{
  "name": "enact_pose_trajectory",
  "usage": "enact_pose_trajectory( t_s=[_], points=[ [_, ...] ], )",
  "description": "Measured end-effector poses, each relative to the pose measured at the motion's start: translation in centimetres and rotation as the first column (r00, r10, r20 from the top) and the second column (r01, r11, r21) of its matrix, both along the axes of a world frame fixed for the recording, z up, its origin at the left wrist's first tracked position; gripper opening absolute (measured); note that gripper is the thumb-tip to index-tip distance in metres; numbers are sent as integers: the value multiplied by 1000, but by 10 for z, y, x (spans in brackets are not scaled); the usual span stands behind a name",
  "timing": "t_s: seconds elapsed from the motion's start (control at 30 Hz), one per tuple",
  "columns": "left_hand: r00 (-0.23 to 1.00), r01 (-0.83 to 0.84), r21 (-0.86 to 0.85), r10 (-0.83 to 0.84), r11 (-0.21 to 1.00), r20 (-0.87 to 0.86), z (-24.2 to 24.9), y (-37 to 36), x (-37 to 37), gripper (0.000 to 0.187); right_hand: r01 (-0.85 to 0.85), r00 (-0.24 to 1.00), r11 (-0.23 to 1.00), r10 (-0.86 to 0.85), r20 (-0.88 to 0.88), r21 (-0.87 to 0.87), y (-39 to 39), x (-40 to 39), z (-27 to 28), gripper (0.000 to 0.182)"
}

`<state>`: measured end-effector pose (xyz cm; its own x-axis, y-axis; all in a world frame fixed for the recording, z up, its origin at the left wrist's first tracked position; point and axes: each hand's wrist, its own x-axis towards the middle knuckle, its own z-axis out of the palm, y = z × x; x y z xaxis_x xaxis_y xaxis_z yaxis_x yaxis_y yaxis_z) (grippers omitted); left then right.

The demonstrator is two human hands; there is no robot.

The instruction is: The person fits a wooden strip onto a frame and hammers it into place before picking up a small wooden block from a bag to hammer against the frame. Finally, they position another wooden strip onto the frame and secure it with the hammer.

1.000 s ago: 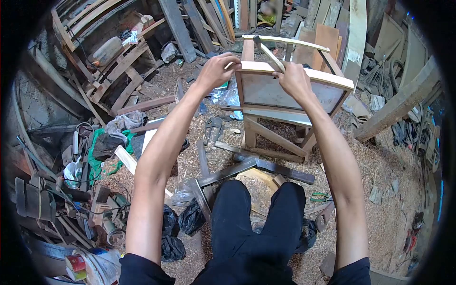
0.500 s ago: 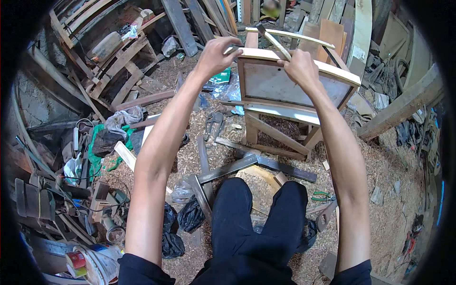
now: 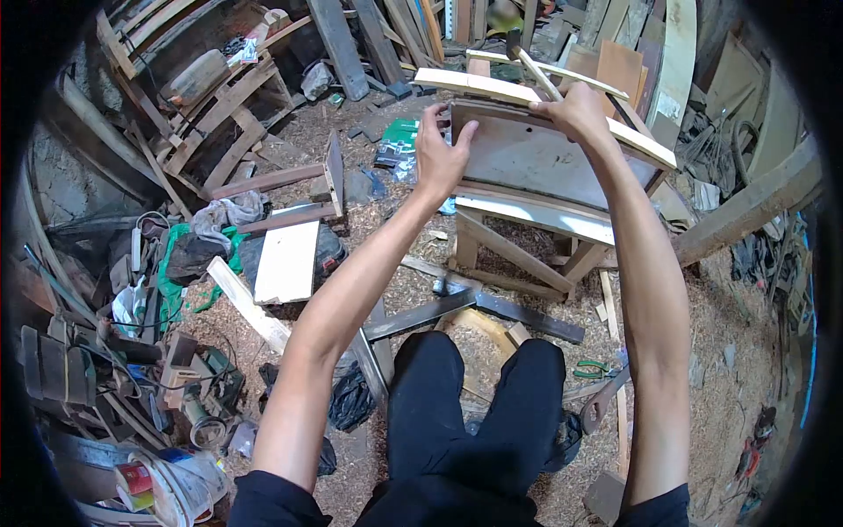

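Note:
A shallow wooden box like a drawer [image 3: 527, 162] stands on edge, its pale inner panel facing me. A light, slightly curved wooden strip [image 3: 474, 85] runs along its top and sticks out past the left corner. My left hand [image 3: 443, 154] grips the box's left side, thumb on the inner face and fingers outside. My right hand [image 3: 578, 112] is closed around the handle of a hammer [image 3: 546, 79], just over the strip. The hammer's dark head points up and away.
The box rests on a low wooden stand [image 3: 509, 250]. Dark wooden bars [image 3: 527, 316] lie before my knees on the shavings. A handsaw [image 3: 601, 404] and green-handled pliers [image 3: 593, 369] lie at right. Scrap wood and a slanting post [image 3: 746, 215] stand around.
My left hand has moved from the top strip down to the box's left side. The strip's left end now juts further left. My right hand and the hammer have shifted slightly right.

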<state>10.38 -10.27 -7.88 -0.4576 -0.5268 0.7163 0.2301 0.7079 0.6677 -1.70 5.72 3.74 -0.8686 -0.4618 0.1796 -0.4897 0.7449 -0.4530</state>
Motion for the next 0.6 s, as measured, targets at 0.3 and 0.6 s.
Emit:
enact_pose_trajectory(
  t_s=[0.3, 0.6],
  points=[
    [986, 94, 144, -113, 985, 124, -3, -21, 3, 41, 56, 998, 998, -56, -5, 38, -9, 6, -4, 43],
    [960, 200, 204, -233, 958, 152, -12, -33, 4, 40, 4, 999, 992, 3, -53, 130, -3, 22, -7, 45]
  ],
)
